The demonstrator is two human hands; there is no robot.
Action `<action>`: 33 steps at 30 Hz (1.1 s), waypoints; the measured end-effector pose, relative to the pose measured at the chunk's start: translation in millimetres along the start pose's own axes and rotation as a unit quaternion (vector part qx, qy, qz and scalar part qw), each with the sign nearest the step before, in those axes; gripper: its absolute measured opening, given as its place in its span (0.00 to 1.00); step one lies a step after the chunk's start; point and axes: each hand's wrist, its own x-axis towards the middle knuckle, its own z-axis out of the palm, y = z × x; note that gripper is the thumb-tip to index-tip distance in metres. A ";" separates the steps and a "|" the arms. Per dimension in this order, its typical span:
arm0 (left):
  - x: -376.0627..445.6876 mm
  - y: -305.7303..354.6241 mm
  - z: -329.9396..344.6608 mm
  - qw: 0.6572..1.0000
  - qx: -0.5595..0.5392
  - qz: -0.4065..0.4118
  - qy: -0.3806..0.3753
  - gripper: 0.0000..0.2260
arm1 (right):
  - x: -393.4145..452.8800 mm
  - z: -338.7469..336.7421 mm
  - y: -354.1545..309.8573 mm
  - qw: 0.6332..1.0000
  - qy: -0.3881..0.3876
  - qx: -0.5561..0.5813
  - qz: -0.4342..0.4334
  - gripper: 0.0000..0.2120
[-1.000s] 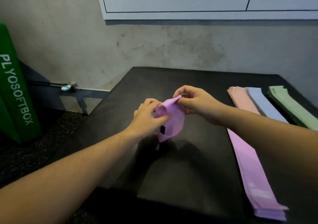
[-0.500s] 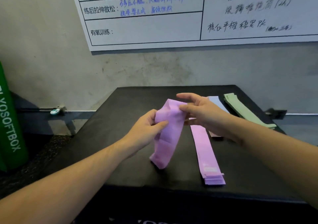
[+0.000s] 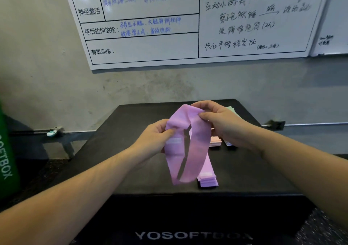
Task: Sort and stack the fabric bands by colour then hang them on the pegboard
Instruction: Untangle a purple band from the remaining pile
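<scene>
both hands pinch the purple band (image 3: 190, 146): the left hand (image 3: 150, 141) on its left side, the right hand (image 3: 224, 124) at its top. the loop hangs open above the black box (image 3: 131, 162). on the box behind it lie a purple stack (image 3: 208, 180), pink stack (image 3: 215, 141) and green stack (image 3: 230, 110).

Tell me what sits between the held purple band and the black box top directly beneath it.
Head view: nothing; the purple band hangs free above bare black box top, beside the purple stack.
</scene>
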 end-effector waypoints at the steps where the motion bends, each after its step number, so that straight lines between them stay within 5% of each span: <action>1: -2.2 2.5 2.4 1.000 0.005 0.000 0.009 0.07 | -3.1 -0.9 -1.1 1.000 0.004 -0.011 0.001 0.16; 7: -4.3 18.5 3.6 0.995 0.016 0.003 0.098 0.15 | -21.7 -6.5 0.0 0.989 -0.009 -0.149 -0.006 0.19; 10: -3.6 26.1 2.8 0.995 -0.004 -0.033 0.096 0.09 | -26.2 -4.2 5.6 0.977 -0.014 -0.210 0.004 0.14; 17: -21.6 33.5 3.4 0.994 0.034 -0.097 -0.032 0.01 | -21.9 -7.5 5.1 0.991 0.068 0.063 0.101 0.13; 24: -21.8 46.4 5.4 0.986 -0.107 -0.125 -0.025 0.09 | -35.7 3.0 2.7 0.977 0.031 -0.083 0.192 0.08; 26: -21.7 51.6 7.7 0.984 -0.123 -0.127 -0.019 0.10 | -39.9 6.5 2.9 0.980 0.041 -0.143 0.132 0.08; 29: -20.4 54.2 14.2 0.984 -0.123 -0.125 0.002 0.10 | -50.4 10.9 2.9 0.977 0.088 -0.168 -0.100 0.08; 33: -19.2 53.6 22.0 0.982 -0.139 -0.125 0.013 0.12 | -60.5 10.7 9.3 0.899 0.004 -0.283 -0.334 0.16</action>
